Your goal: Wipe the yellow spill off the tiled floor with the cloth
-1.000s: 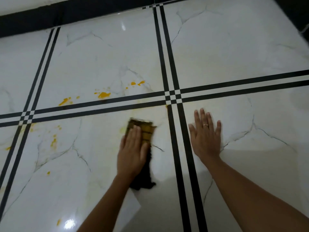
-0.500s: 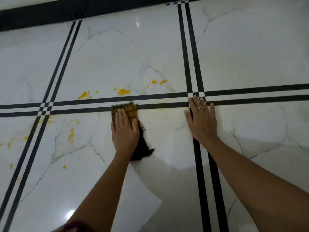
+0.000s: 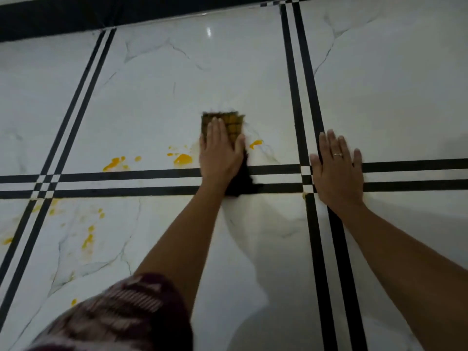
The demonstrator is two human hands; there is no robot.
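Note:
A dark checked cloth (image 3: pixel 231 122), stained yellow at its far end, lies on the white marble tiled floor (image 3: pixel 162 92). My left hand (image 3: pixel 219 153) presses flat on it with straight fingers, just beyond the black double stripe. Yellow spill blobs (image 3: pixel 182 159) sit left of that hand, one small blob (image 3: pixel 255 143) lies right of it, and more splatter (image 3: pixel 114 163) spreads further left. Other drops (image 3: pixel 88 240) dot the near left tile. My right hand (image 3: pixel 338 171), wearing a ring, rests flat on the stripe crossing.
Black double stripes (image 3: pixel 126 182) cross the floor in a grid. A dark wall base (image 3: pixel 76 16) runs along the far edge. A patterned maroon sleeve (image 3: pixel 121 315) shows at the bottom left.
My left hand has pushed the cloth forward across the horizontal stripe onto the far tile, over part of the spill. My right hand has shifted forward onto the stripe crossing.

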